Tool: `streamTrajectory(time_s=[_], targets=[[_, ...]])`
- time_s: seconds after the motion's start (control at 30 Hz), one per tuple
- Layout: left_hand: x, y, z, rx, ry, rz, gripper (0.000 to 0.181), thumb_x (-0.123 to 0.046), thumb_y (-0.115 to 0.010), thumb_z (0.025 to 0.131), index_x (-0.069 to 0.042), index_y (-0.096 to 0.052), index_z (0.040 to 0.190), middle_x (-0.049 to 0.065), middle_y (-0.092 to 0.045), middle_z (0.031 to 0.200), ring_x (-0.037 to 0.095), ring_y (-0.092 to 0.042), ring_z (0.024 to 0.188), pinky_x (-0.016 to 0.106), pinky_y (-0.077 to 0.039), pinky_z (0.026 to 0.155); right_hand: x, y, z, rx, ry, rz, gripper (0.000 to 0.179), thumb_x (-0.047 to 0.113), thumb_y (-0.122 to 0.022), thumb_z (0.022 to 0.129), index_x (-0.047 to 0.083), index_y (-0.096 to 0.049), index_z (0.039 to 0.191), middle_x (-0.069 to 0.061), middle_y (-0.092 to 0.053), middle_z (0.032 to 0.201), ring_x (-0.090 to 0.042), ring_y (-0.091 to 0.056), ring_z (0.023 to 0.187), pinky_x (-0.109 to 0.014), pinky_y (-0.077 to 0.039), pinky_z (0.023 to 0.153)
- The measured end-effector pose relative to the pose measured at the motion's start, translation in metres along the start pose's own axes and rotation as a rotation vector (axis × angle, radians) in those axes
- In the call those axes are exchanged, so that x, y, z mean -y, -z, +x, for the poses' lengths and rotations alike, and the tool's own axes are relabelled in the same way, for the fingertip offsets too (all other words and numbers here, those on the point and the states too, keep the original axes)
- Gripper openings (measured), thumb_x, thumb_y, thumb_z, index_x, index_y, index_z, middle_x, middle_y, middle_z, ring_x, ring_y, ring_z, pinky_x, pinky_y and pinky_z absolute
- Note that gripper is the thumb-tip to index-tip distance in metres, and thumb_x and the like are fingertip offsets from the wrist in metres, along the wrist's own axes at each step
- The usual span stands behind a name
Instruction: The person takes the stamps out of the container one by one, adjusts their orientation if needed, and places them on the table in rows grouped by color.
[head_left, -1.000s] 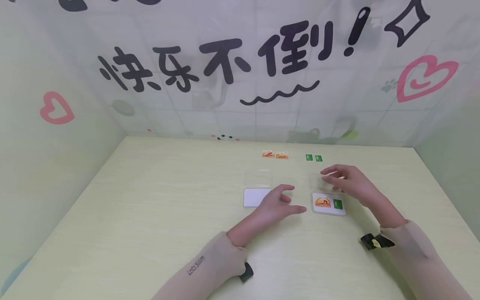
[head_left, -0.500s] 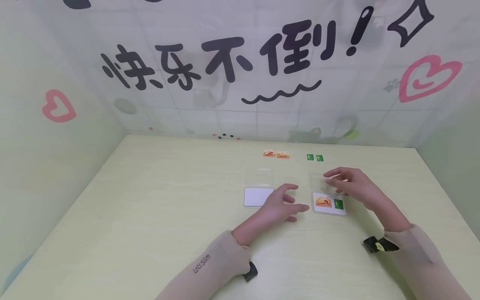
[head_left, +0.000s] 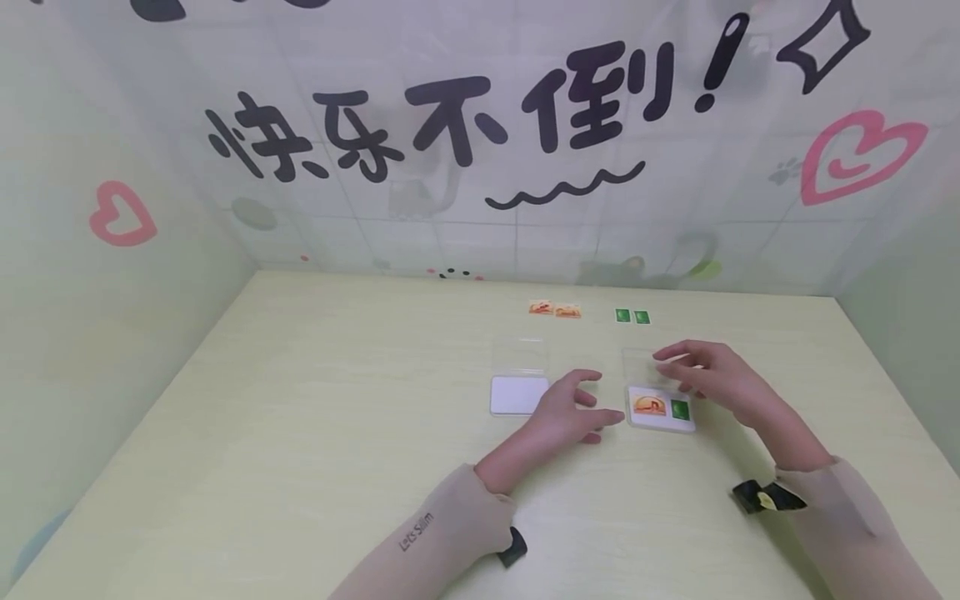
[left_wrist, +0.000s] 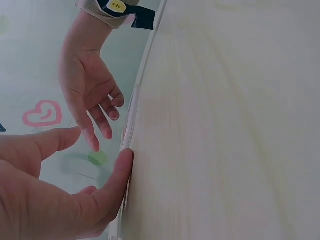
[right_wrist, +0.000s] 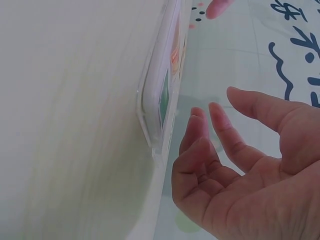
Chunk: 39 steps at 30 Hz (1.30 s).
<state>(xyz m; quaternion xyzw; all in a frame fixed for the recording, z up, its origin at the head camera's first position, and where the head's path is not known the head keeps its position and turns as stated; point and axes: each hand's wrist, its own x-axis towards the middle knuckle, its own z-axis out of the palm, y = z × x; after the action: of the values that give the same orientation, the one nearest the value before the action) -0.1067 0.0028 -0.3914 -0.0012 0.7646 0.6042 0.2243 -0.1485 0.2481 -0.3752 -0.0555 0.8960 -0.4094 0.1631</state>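
The left hand (head_left: 564,412) and right hand (head_left: 712,377) are empty, fingers loosely parted. The clear case (head_left: 660,427) between them appears light, stiff, slippery; edge grip advised.

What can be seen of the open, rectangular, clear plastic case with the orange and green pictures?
The rectangular case looks plastic and lies open on the pale wood-grain table. Its white, round-cornered base has clear edges and bears an orange picture left of a green picture; its transparent lid lies behind it. In the head view, the right hand overlaps the lid; contact is unclear.
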Motion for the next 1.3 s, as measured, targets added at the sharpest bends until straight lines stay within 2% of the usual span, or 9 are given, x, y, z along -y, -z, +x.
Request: streamTrajectory(time_s=[0.2,0.43,0.73,1.03,1.3], targets=[[-0.001,-0.004,0.002,-0.024,0.008,0.017,0.065,-0.012,-0.083,0.092,-0.010,-0.054,0.149,0.009,-0.063,0.116,0.016,-0.072,0.075,0.029,-0.063,0.074,0.000,0.001,-0.002,0.011,-0.016,0.010,0.045,0.025,-0.062,0.108,-0.007,-0.059,0.140,-0.015,-0.063,0.112,-0.024,-0.061,0.091,-0.030,-0.051,0.072],[-0.002,-0.007,0.003,-0.017,0.009,0.002,0.065,-0.007,-0.082,0.091,-0.009,-0.054,0.149,0.008,-0.062,0.114,0.016,-0.071,0.075,0.029,-0.063,0.074,-0.002,0.000,-0.007,0.024,-0.040,0.025,0.045,0.023,-0.061,0.108,-0.008,-0.058,0.140,-0.008,-0.060,0.100,-0.021,-0.058,0.084,-0.028,-0.049,0.070],[-0.001,-0.011,0.006,-0.022,0.014,0.009,0.066,-0.003,-0.083,0.090,-0.010,-0.055,0.149,0.006,-0.063,0.108,0.014,-0.069,0.074,0.027,-0.062,0.074,-0.004,-0.001,-0.013,0.043,-0.064,0.051,0.044,0.020,-0.061,0.107,-0.009,-0.057,0.141,-0.006,-0.058,0.095,-0.020,-0.053,0.081,-0.028,-0.047,0.068],[-0.001,-0.017,0.009,-0.019,0.019,-0.011,0.064,-0.002,-0.082,0.090,-0.010,-0.055,0.148,0.004,-0.063,0.098,0.015,-0.069,0.071,0.027,-0.062,0.071,-0.009,-0.003,-0.014,0.066,-0.096,0.057,0.045,0.019,-0.062,0.107,-0.009,-0.056,0.140,-0.003,-0.048,0.083,-0.018,-0.047,0.069,-0.027,-0.041,0.064],[-0.004,-0.023,0.009,-0.010,0.021,-0.012,0.061,-0.003,-0.080,0.093,-0.012,-0.056,0.148,0.005,-0.066,0.089,0.018,-0.071,0.070,0.029,-0.063,0.070,-0.012,-0.001,-0.013,0.096,-0.097,0.073,0.044,0.017,-0.064,0.106,-0.010,-0.056,0.139,-0.001,-0.047,0.078,-0.016,-0.048,0.069,-0.026,-0.042,0.063]])
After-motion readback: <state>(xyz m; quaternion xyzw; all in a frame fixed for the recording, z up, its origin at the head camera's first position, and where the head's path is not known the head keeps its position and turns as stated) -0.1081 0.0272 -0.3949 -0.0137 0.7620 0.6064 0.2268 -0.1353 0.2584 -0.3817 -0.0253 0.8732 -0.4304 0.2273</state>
